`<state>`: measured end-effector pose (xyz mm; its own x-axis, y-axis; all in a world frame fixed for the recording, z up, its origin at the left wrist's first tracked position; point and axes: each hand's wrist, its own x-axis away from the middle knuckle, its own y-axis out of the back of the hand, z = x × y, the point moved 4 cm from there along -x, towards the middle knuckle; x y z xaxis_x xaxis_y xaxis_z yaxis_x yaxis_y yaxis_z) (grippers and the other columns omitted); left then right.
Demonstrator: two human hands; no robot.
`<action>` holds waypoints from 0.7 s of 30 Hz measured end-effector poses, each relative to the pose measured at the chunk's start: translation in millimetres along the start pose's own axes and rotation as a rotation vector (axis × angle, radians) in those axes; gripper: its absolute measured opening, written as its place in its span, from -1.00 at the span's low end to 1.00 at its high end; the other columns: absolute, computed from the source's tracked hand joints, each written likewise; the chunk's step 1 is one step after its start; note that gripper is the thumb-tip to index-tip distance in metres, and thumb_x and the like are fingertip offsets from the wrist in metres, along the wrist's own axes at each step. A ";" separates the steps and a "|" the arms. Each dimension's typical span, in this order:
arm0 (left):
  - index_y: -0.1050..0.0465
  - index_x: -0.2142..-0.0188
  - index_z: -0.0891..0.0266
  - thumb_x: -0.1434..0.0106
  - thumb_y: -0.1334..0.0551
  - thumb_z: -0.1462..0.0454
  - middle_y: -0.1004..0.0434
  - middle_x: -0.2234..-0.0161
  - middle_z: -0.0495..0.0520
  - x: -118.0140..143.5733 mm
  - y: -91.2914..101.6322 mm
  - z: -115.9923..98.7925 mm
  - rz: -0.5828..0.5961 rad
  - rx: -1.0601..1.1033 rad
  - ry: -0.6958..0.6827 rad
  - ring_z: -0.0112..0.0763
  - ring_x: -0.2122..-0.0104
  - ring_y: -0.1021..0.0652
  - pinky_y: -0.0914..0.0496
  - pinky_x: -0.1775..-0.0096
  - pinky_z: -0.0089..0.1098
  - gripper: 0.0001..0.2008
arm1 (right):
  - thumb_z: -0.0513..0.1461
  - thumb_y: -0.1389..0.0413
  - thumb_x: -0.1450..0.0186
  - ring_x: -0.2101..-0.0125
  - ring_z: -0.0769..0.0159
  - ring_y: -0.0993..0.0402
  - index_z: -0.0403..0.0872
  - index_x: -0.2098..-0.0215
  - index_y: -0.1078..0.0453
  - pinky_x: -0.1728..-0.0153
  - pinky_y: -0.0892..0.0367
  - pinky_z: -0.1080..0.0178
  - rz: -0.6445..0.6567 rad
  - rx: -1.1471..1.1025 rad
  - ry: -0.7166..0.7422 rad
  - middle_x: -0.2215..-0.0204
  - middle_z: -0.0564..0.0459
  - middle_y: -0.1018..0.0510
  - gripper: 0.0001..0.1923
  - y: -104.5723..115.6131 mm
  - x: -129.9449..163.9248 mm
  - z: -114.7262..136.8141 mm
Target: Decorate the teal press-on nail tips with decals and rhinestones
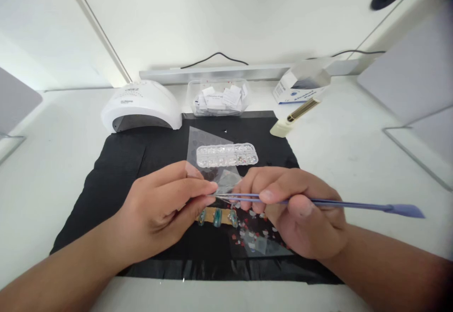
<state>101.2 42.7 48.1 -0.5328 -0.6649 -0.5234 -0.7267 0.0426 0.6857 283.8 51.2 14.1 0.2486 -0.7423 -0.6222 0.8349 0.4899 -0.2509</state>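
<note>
Purple tweezers reach over the black mat, pointing towards nine o'clock. From their tips: white lamp between ten and eleven; left hand at nine, thumb and forefinger pinched together, on what I cannot tell; teal nail tips at six; clear compartment case at twelve; cream bottle between one and two; right hand at three, clasping the tweezers.

Single head-worn view, looking forward and down, from close above the black mat
</note>
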 end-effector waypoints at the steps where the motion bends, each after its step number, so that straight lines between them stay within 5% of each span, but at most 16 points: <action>1: -0.50 0.19 0.37 -0.24 -0.27 0.46 -0.48 0.34 0.07 -0.3 0.2 -0.3 0.002 0.000 -0.002 -0.56 0.38 -0.53 -0.43 0.39 -0.60 -0.86 | -0.23 0.02 -0.38 0.44 0.23 -0.46 -0.09 0.15 -0.53 0.43 -0.43 0.10 -0.002 -0.006 -0.014 0.53 0.00 -0.46 -0.73 -0.4 0.2 -0.4; 21: -0.48 0.18 0.45 -0.24 -0.22 0.52 -0.46 0.35 0.15 -0.1 0.4 -3.3 0.081 0.014 -0.052 -0.50 0.34 -0.52 -0.46 0.33 -0.53 -0.84 | -0.17 0.01 -0.40 0.47 0.25 -0.43 -0.08 0.16 -0.54 0.46 -0.39 0.13 -0.016 -0.079 -0.116 0.54 0.01 -0.43 -0.71 -1.4 0.4 -1.9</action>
<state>102.4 40.3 50.1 -0.6117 -0.6195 -0.4920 -0.6860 0.1057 0.7198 281.8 51.1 12.7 0.2948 -0.7960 -0.5287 0.7993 0.5086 -0.3201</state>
